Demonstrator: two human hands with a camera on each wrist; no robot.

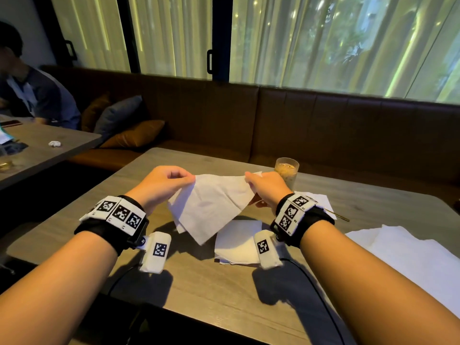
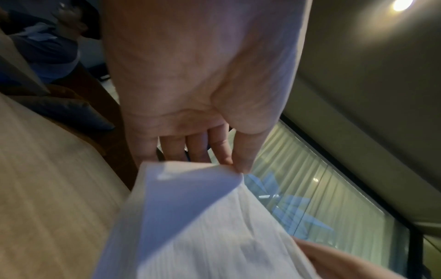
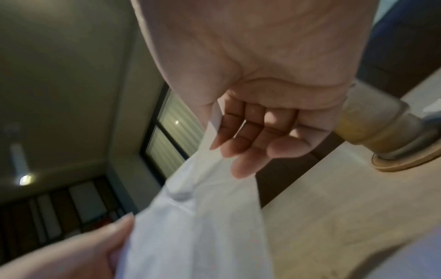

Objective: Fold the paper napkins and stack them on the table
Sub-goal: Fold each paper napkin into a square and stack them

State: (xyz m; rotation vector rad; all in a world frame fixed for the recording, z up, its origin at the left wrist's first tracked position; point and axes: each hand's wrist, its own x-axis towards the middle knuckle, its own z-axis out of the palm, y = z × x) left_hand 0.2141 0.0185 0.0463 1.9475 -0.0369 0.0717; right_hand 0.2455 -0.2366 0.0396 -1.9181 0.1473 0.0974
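A white paper napkin (image 1: 211, 202) hangs in the air above the table, stretched between both hands. My left hand (image 1: 169, 181) pinches its left top corner, thumb against forefinger. My right hand (image 1: 261, 185) pinches the right top corner. The left wrist view shows the napkin (image 2: 203, 226) meeting my fingertips (image 2: 238, 166). Seen from the right wrist, the napkin (image 3: 203, 217) runs between thumb and curled fingers (image 3: 250, 151). Under the hanging sheet, a folded napkin pile (image 1: 239, 242) lies on the table (image 1: 199, 290). Unfolded napkins (image 1: 410, 255) lie spread at the right.
A glass of drink (image 1: 286, 171) stands just beyond my right hand, on a coaster (image 3: 405, 162). A thin metal stick (image 1: 338, 216) and another sheet (image 1: 318, 199) lie to its right. A brown bench runs behind. A person (image 1: 29, 95) sits at the neighbouring table on the left.
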